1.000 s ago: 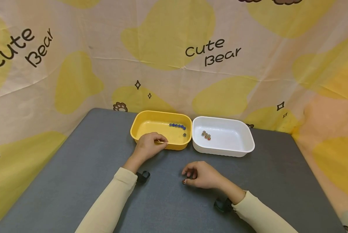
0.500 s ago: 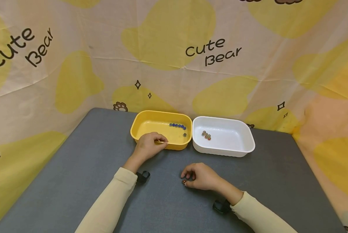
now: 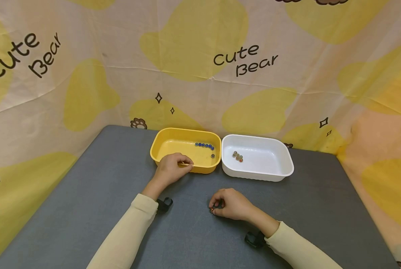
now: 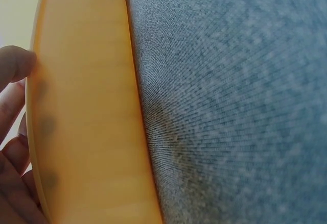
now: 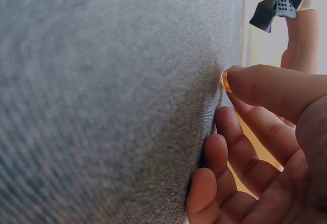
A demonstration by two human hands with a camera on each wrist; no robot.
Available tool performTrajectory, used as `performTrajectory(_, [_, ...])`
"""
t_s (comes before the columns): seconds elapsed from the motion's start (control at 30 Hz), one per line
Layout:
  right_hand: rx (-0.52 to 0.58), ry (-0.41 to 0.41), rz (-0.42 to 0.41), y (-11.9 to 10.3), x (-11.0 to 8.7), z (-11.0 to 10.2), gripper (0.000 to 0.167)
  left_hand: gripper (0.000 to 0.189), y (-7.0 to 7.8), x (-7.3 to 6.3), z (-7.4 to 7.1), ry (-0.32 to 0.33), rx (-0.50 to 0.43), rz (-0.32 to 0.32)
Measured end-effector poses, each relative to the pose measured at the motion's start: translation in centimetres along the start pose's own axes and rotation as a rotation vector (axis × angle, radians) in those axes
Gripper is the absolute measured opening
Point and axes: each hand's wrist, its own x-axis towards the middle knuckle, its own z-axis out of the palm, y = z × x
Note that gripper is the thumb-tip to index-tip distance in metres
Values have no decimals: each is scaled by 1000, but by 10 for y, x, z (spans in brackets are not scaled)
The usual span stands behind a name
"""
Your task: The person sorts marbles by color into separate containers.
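My left hand [image 3: 171, 169] grips the near rim of a yellow plastic bin [image 3: 203, 169]. In the left wrist view the thumb [image 4: 19, 65] presses on the outside of the rim and the fingers reach inside, showing as dark spots through the wall. Low over the table in front of the bins, my right hand [image 3: 233, 204] pinches a small orange glass marble [image 5: 226, 81] between thumb and index finger. Its other fingers are curled near the cloth. A row of blue marbles [image 3: 206, 145] and one separate greyish marble [image 3: 213, 156] lie in the yellow bin.
A white bin [image 3: 254, 173] stands against the yellow bin's right side, holding several clear and orange marbles [image 3: 237, 157]. Both bins sit toward the back of the grey cloth-covered table [image 3: 96, 186]. A printed curtain [image 3: 187, 74] hangs behind. Black straps [image 3: 255, 239] circle the wrists.
My right hand has shifted slightly toward me, and its index finger has come down to the thumb at the marble. My left hand and both bins have stayed put.
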Motion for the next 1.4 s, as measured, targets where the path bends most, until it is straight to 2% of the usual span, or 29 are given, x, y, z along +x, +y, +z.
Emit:
performTrajectory(0.33, [14,12,-12,2,-1,-1,8,6,0,0,0,-3,3,-4])
performTrajectory(0.57, [57,26,-22,2,-2,-9,8,7,1,0,-1,-3,3,-3])
performTrajectory(0.8, [85,55,-11,3,-3,-23,8,7,1,0,-1,-1,3,-1])
performTrajectory(1.03, [62,94,-15,3,-4,-38,9,7,0,0,-1,-6,3,1])
performTrajectory(1.4, [66,173,0,7,-2,-69,10,7,0,0,-1,-13,-7,-11])
